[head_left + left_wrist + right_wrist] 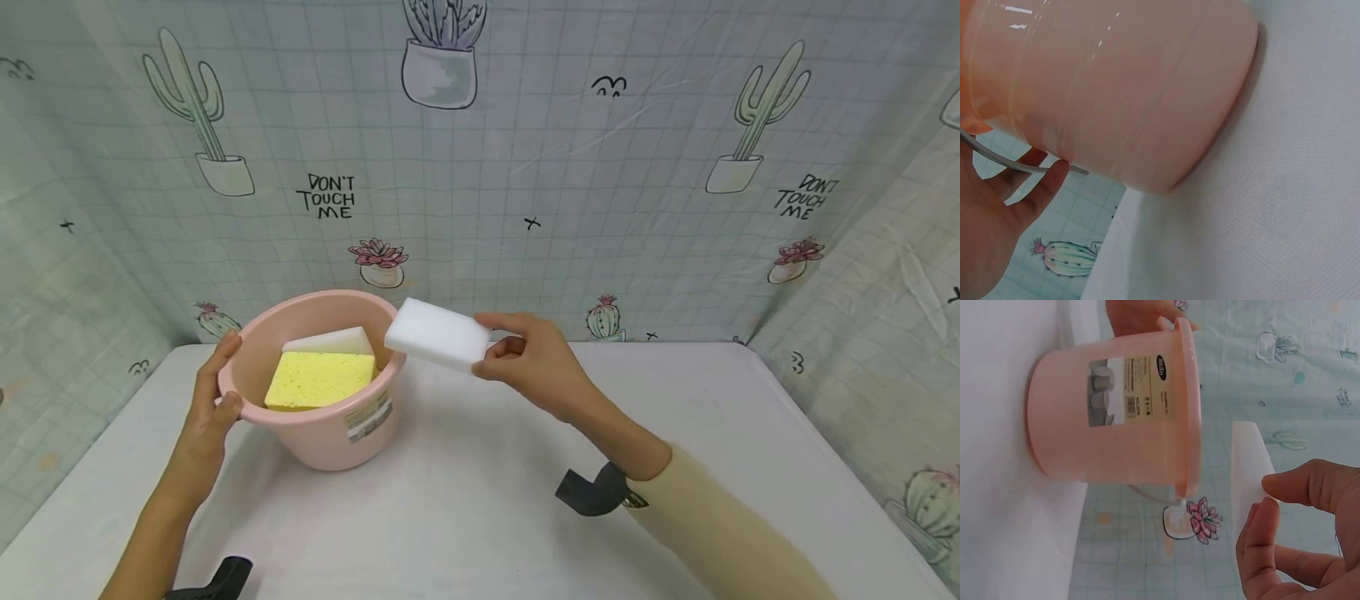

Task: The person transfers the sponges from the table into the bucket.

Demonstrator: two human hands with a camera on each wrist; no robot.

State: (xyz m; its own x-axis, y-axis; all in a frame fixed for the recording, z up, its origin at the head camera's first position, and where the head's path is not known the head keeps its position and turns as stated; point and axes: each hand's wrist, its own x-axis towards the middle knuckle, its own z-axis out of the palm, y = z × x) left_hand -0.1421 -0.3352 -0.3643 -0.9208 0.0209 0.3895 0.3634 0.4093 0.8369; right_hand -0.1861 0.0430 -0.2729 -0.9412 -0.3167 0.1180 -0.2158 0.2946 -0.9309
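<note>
A pink bucket (330, 442) stands on the white table, holding a yellow sponge (322, 377) and a white sponge (333, 340) behind it. My left hand (204, 417) grips the bucket's left rim, and in the left wrist view a thin grey handle (997, 156) runs past the fingers (1041, 190). Between thumb and fingers my right hand (536, 362) pinches the end of a white sponge block (438, 333). The block's far end is by the bucket's right rim, above table height. In the right wrist view this block (1247, 465) appears edge-on, apart from the bucket.
The white table (465, 517) extends around the bucket. Behind it hangs a gridded curtain (525, 142) printed with cacti. A paper label (1132, 390) is stuck on the bucket's side. Black straps (592, 492) sit at the wrists.
</note>
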